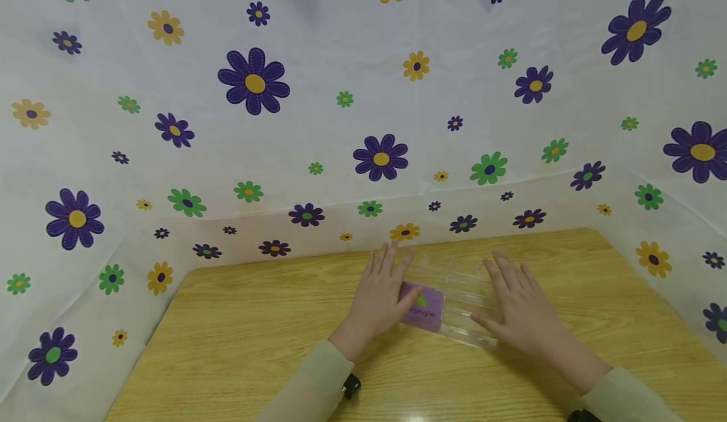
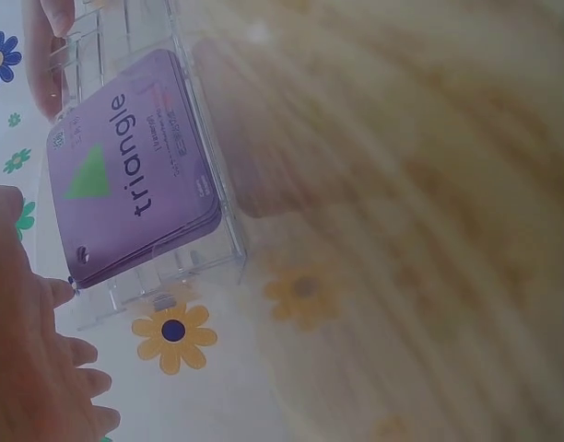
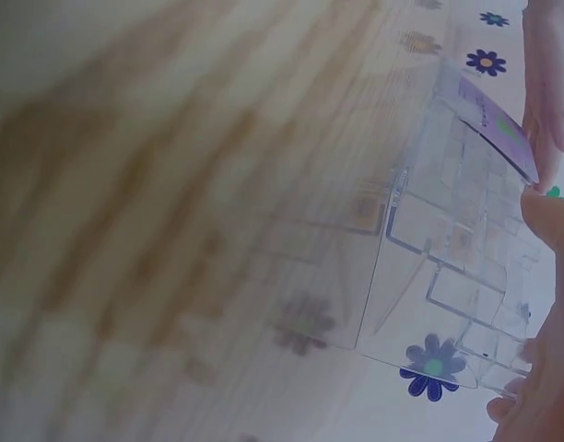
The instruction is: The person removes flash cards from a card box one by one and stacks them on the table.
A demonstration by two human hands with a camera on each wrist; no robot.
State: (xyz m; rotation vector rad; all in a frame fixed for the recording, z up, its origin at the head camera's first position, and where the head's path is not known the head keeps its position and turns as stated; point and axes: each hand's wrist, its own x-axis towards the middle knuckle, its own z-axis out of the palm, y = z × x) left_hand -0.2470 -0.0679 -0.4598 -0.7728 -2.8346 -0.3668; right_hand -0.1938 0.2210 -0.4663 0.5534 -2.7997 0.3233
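Note:
A clear plastic stepped rack stands on the wooden table between the two hands. Purple flashcards, stacked and printed "triangle" with a green triangle, lean in its left part. My left hand lies along the rack's left side, fingers extended, its thumb over the top card in the head view. On the opposite side, my right hand has its fingers spread and straight, the thumb reaching toward the rack's front. In the right wrist view several tiers of the rack show, and some right fingertips are hidden behind it.
The wooden table extends around the rack on both sides and in front. A white sheet with purple, green and yellow flowers hangs behind it and along the left and right edges.

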